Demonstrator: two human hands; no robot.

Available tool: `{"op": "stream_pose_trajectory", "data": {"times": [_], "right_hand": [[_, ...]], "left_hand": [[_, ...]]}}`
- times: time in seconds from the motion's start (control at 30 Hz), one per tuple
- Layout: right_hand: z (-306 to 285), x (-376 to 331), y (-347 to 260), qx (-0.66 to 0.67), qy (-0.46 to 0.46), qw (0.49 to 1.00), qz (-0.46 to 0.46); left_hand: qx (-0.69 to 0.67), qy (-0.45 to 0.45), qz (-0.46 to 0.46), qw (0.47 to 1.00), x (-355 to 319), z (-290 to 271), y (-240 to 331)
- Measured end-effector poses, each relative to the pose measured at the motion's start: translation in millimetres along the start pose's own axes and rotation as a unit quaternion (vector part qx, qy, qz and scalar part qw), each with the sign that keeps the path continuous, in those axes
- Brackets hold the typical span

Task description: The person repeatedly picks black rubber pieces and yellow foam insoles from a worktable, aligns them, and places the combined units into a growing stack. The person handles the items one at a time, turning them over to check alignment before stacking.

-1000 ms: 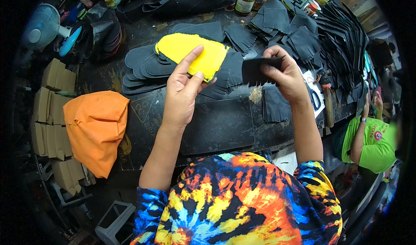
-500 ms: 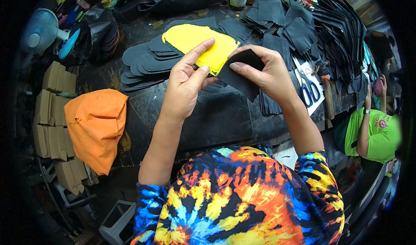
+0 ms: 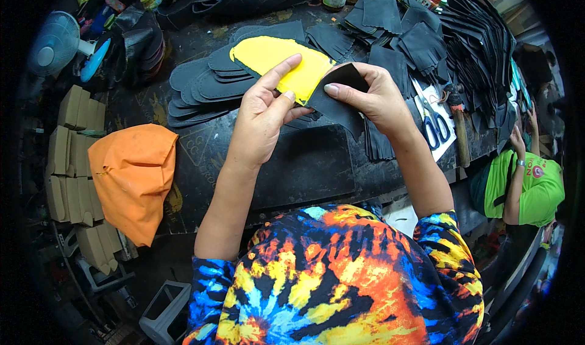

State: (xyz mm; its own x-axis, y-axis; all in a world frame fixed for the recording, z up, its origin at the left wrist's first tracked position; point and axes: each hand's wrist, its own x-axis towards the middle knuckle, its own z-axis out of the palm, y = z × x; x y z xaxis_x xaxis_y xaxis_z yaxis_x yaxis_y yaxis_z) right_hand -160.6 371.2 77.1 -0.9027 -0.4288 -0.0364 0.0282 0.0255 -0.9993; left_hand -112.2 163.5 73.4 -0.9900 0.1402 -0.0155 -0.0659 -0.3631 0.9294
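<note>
My right hand [image 3: 372, 98] pinches a black flat piece of leather-like material [image 3: 336, 104] above the dark worktable [image 3: 286, 162]. My left hand [image 3: 263, 119] meets it from the left, thumb and fingers touching the piece's left edge. Just behind both hands lies a yellow sole-shaped sheet [image 3: 277, 61] on top of a fanned stack of black sole-shaped cutouts [image 3: 204, 86].
Piles of black fringed pieces [image 3: 420, 40] cover the table's back right. Scissors [image 3: 434, 128] and a wooden-handled tool [image 3: 460, 131] lie at the right. An orange bag [image 3: 131, 177], stacked tan blocks [image 3: 67, 156] and a fan [image 3: 52, 43] are on the left. A person in green [image 3: 524, 183] sits right.
My right hand brought the black piece leftward and lower, in front of the yellow sheet. My left hand closed in on its edge.
</note>
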Motion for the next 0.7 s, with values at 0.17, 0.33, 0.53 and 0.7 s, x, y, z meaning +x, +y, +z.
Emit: {"op": "stream_pose_trajectory", "data": {"times": [0.17,0.33,0.53,0.7], "right_hand": [[2.7,0.9,2.5,-0.011,0.005,1.000,-0.028],[3.4,1.5,3.1,-0.048,0.013,0.997,-0.053],[3.4,0.1,1.8,-0.056,0.014,0.996,-0.070],[3.7,-1.3,-0.5,-0.061,0.016,0.996,-0.061]], "left_hand": [[-0.003,0.003,-0.004,1.000,1.2,-0.3,-1.6],[-0.005,0.003,-0.008,1.000,1.3,-0.5,-2.7],[-0.016,-0.002,-0.008,1.000,0.9,0.1,-3.2],[-0.021,-0.006,-0.006,1.000,0.8,0.9,-3.7]]}}
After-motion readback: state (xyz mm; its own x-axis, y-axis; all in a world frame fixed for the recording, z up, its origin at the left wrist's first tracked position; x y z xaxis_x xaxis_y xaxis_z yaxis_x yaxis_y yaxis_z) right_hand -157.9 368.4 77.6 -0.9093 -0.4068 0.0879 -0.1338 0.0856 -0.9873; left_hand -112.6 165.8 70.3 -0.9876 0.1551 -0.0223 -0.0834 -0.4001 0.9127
